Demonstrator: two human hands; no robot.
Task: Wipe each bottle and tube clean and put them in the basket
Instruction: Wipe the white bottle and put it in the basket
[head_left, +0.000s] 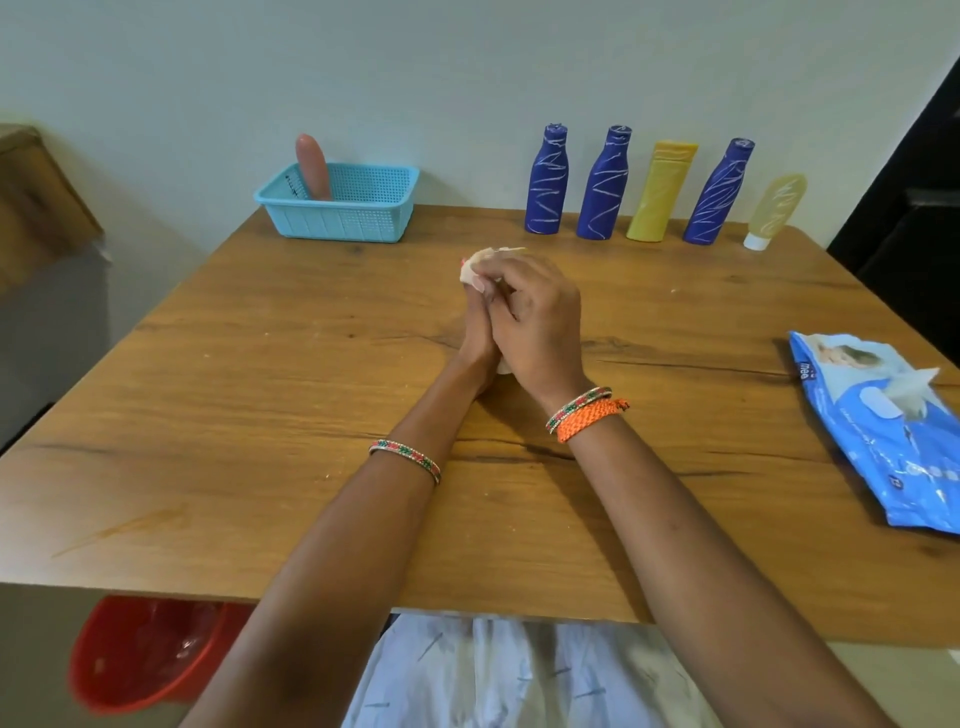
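Observation:
Both my hands meet over the middle of the table. My left hand grips a pale tube from below; most of the tube is hidden. My right hand lies over it and holds a white wipe round the tube's far end. A teal basket at the back left has one peach tube leaning in it. Along the back right stand three blue bottles with white scribbles, a yellow tube and a pale yellow tube on its white cap.
A blue pack of wipes lies at the table's right edge, one wipe sticking out. A red bucket sits on the floor under the front left corner. A cardboard box stands at far left. The wall runs right behind the bottles.

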